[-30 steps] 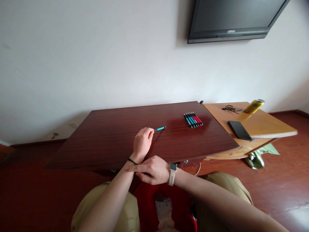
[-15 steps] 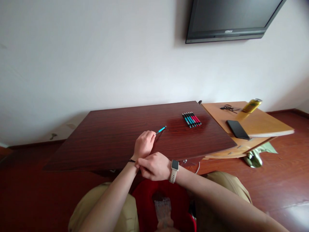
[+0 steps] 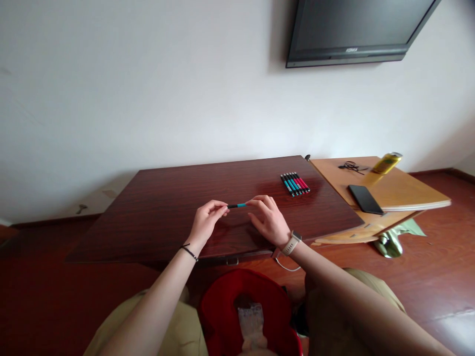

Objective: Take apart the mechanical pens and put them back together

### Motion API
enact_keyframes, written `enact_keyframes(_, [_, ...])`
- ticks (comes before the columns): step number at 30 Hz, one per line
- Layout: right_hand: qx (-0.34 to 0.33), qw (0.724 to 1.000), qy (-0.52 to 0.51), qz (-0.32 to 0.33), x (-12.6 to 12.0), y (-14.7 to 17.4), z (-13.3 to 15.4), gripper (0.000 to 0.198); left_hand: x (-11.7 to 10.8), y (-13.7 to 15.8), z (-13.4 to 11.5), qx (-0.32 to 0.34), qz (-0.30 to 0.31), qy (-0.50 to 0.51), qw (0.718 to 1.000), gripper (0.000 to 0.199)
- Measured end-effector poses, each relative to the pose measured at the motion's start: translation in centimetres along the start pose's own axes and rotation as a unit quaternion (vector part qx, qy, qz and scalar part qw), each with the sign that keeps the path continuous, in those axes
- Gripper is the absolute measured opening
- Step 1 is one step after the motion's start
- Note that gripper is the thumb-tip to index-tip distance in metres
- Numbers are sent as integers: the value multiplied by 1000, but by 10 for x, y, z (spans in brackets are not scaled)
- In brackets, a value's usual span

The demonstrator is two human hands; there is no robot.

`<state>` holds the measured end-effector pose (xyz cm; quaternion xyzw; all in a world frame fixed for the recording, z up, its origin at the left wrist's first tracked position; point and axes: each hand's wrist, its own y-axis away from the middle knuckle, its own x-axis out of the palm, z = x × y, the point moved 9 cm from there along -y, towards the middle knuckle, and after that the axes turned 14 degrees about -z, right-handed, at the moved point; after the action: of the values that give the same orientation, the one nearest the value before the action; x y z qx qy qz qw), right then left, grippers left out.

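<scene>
A black and teal pen is held level just above the dark wooden table. My left hand pinches its black end between thumb and fingers, and a thin black band circles that wrist. At the pen's teal end is my right hand, its thumb spread away from the fingers. Its fingertips are at the pen's tip; whether they touch it I cannot tell. Farther right lies a neat row of pens, teal ones on the left and pinkish-red ones on the right.
A lower light wooden table adjoins on the right, bearing a black phone, a coiled black cable and a yellow can. A television hangs on the wall. Below me is a red cushion-like thing.
My right hand has left the left wrist and moved up and right to the pen's far end. The pen has turned from slanting to level, still in my left hand.
</scene>
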<state>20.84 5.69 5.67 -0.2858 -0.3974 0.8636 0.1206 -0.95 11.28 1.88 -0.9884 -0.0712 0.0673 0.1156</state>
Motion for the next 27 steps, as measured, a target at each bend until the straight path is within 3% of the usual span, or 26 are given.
enact_keyframes(7, [39,997,-53,38,-2,11,-25,23,-15,10,5,-55,-8,46,997,28])
enact_keyframes(12, [66,994,-72,41,-3,13,-28,12,-16,14,12,-78,6,64,995,28])
enact_keyframes(18, [124,982,-121,78,0,10,-27,19,-21,14,8,-72,0,71,995,28])
enact_keyframes(21, [198,955,-196,105,9,12,-34,25,-23,15,2,-60,-1,62,996,28])
enact_keyframes(27, [362,852,-353,137,31,26,-50,31,-23,18,-5,-41,-2,50,998,27])
